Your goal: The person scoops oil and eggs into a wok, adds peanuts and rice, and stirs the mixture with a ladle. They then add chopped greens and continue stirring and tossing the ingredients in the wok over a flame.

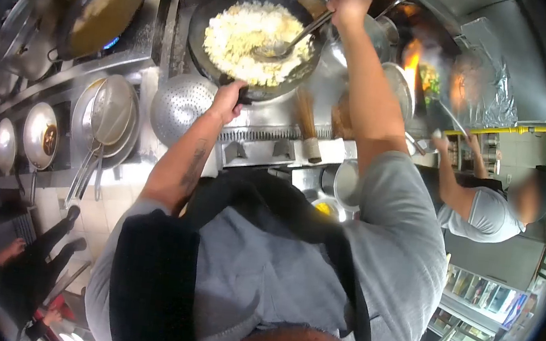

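Gripping the wok (202,24) at its six o'clock rim, the left hand (227,100) has fingers (236,89) clamped shut. The right hand (349,5), at one o'clock, wraps tight around the ladle (300,34) resting in rice (238,32).

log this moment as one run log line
left hand: grips wok by handle | right hand: holds ladle in rice | nearby: co-worker beside flame

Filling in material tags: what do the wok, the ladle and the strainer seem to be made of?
The wok looks like dark, matte steel or iron, blackened at the rim. The ladle is bright bare metal, probably stainless steel; it glints. The strainer is pale silvery metal, perhaps aluminium or steel, with punched holes.
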